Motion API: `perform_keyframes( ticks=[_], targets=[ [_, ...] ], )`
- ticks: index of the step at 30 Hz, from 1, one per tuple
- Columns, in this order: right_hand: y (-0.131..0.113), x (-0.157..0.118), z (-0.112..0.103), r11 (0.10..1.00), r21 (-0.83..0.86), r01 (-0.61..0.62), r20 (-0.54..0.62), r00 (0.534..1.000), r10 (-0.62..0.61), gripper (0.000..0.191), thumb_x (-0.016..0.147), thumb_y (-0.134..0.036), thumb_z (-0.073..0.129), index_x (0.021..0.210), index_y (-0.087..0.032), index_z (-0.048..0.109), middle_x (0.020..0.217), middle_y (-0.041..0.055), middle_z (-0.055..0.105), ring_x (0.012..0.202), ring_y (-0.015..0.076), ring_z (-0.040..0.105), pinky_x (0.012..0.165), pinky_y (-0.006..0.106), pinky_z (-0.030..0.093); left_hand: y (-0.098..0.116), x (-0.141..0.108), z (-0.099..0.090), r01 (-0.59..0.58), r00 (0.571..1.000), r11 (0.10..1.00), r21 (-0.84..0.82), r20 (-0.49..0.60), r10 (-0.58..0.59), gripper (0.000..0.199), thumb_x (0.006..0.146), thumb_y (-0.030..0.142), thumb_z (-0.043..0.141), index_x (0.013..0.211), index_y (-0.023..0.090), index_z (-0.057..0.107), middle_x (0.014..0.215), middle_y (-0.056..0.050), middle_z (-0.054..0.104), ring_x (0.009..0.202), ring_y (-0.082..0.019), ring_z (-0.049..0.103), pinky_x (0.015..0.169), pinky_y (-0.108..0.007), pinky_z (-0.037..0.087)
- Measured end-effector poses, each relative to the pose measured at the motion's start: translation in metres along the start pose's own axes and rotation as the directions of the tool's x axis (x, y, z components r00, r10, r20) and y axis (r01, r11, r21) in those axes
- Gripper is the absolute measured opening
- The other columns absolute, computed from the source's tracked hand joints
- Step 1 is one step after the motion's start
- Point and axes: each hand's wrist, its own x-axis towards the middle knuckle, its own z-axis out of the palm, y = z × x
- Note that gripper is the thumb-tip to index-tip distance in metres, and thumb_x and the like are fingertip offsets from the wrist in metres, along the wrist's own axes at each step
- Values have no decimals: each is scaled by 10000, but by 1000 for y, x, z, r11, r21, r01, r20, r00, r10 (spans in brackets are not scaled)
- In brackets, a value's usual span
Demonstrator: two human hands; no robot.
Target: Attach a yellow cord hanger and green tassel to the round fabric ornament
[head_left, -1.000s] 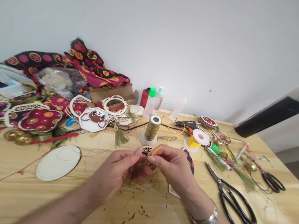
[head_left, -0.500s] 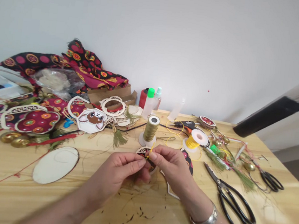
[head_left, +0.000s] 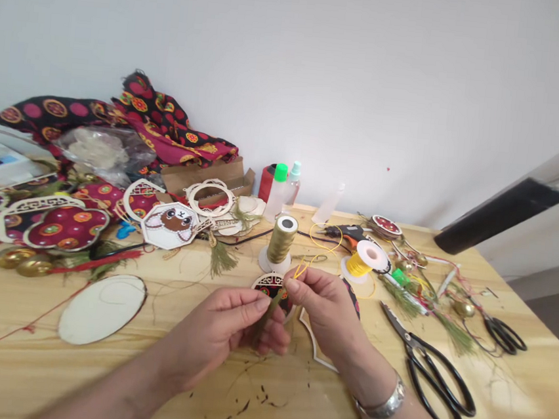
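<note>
Over the middle of the table, my left hand (head_left: 222, 322) pinches an olive thread tassel (head_left: 265, 319), which hangs down past the fingers. My right hand (head_left: 331, 313) is closed on a looped yellow cord (head_left: 299, 272) at the tassel's upper end; whether the two are tied is too small to tell. Behind the fingers lies a round ornament (head_left: 263, 285) with a fretwork top and patterned cloth, partly hidden. A cone of olive thread (head_left: 282, 244) stands just beyond. Under my right wrist shows a white-edged panel (head_left: 313, 341), mostly covered.
Large black-handled scissors (head_left: 434, 376) lie at right, near a yellow cord spool (head_left: 359, 264) and a glue gun (head_left: 349, 233). A white oval board (head_left: 102, 310) is at left. Ornaments, patterned cloth (head_left: 169, 123) and bottles (head_left: 276, 193) fill the back. A black roll (head_left: 501, 214) leans far right.
My right hand has shifted slightly right and up, and the yellow loop now shows beyond its fingers. The olive tassel has come into view in my left hand, whose lower fingers have opened somewhat.
</note>
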Motion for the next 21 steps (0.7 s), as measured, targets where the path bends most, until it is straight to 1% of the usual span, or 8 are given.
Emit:
perform_keyframes(
  ticks=[4, 7, 9, 10, 12, 16, 19, 21],
  targets=[
    [0, -1, -1, 997, -54, 59, -42, 997, -61, 228, 735, -346, 712, 639, -165, 612, 590, -32, 573, 561, 98, 484, 573, 228, 394, 2, -2, 1, -175, 927, 928, 328, -264, 268, 224, 870, 339, 572, 954, 179, 705, 903, -64, 741, 883, -215, 653, 844, -341, 470],
    [-1, -2, -1, 978, -160, 135, -29, 990, -141, 170, 763, -303, 686, 675, -171, 627, 629, -30, 560, 591, 100, 473, 593, 231, 393, 7, -7, 4, -329, 647, 599, 730, -288, 706, 156, 857, 265, 592, 961, 218, 698, 1053, -37, 697, 1026, -210, 596, 962, -337, 402],
    [-3, -4, 0, 943, -254, 213, 20, 976, -215, 154, 792, -264, 660, 671, -174, 626, 666, -20, 564, 625, 108, 485, 619, 238, 403, 12, -14, 7, -354, 459, 374, 857, -189, 868, 147, 842, 209, 601, 952, 237, 695, 1151, -26, 647, 1103, -211, 547, 991, -330, 372],
    [-5, -5, 0, 920, -293, 259, 51, 965, -256, 159, 805, -246, 648, 665, -176, 624, 682, -15, 568, 645, 113, 494, 636, 242, 409, 15, -18, 8, -349, 413, 325, 879, -167, 895, 156, 834, 198, 607, 953, 246, 696, 1191, -20, 624, 1114, -210, 535, 984, -322, 374],
    [-7, -6, 1, 875, -342, 343, 110, 939, -325, 163, 826, -218, 631, 668, -179, 624, 711, -7, 577, 680, 119, 515, 668, 248, 420, 20, -24, 11, -312, 470, 406, 859, -231, 852, 199, 831, 224, 615, 1007, 274, 692, 1184, -12, 623, 1013, -192, 572, 898, -300, 423],
    [-8, -8, 4, 829, -378, 412, 150, 911, -385, 149, 827, -181, 632, 678, -176, 635, 710, -4, 574, 684, 119, 529, 667, 249, 430, 25, -25, 16, -102, 910, 847, 522, -294, 291, 388, 798, 352, 658, 1177, 273, 635, 627, 36, 607, 584, -126, 533, 603, -258, 439],
    [-6, -9, 5, 825, -407, 393, 144, 919, -367, 142, 810, -171, 646, 669, -170, 648, 695, -3, 570, 671, 120, 532, 654, 253, 436, 20, -16, 17, -4, 982, 968, 250, -180, 50, 351, 738, 332, 728, 1066, 212, 692, 717, 8, 631, 594, -102, 533, 550, -223, 395],
    [-3, -8, 5, 833, -414, 365, 127, 930, -344, 119, 797, -176, 658, 677, -171, 662, 700, -4, 567, 659, 118, 532, 638, 252, 437, 14, -10, 17, -4, 986, 980, 199, -162, 37, 224, 735, 301, 733, 908, 159, 723, 702, -12, 644, 586, -96, 537, 532, -211, 371]
  ],
)
